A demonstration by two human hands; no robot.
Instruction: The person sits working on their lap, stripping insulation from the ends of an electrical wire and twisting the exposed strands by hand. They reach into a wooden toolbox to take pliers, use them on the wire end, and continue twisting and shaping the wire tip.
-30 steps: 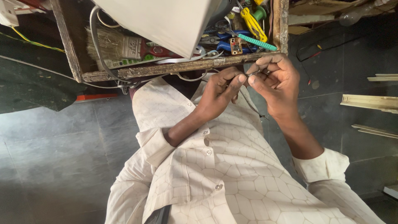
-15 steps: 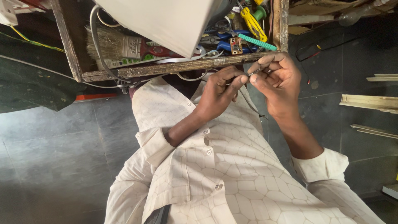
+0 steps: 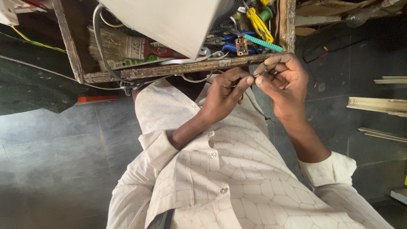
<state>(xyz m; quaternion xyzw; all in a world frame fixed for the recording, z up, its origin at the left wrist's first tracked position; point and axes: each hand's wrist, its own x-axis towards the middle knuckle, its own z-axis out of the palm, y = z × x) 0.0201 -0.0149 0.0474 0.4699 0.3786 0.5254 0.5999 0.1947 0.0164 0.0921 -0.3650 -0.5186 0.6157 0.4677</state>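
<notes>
Head view, the only one. Both hands meet just below the near edge of a worn wooden toolbox (image 3: 178, 70). Left hand (image 3: 227, 91) comes up from the rolled cuff of a pale patterned shirt (image 3: 237, 178), wrist bent, knuckles toward the box; its fingers (image 3: 245, 81) are pinched closed on one end of a small thin metal piece (image 3: 259, 74), too small to tell what kind. Right hand (image 3: 285, 85) rises from the other sleeve, palm turned inward, thumb and forefinger pinched on the same piece from the other side, remaining fingers curled loosely above it against the box edge. Fingertips of the two hands touch or nearly touch around the piece.

Around: inside the toolbox lie a flat bristle paintbrush with a red handle (image 3: 127, 46), blue-handled pliers (image 3: 231, 44), a yellow-handled tool (image 3: 256, 23), a teal ridged plastic strip (image 3: 263, 42), a small brown circuit board (image 3: 242, 46) and a grey cable (image 3: 99, 51) that loops over the box edge. A large pale slanted panel (image 3: 169, 21) covers the box's middle and hides what lies under it. Dark tiled floor (image 3: 51, 161) lies below; pale wooden strips (image 3: 377, 104) lie at the right.
</notes>
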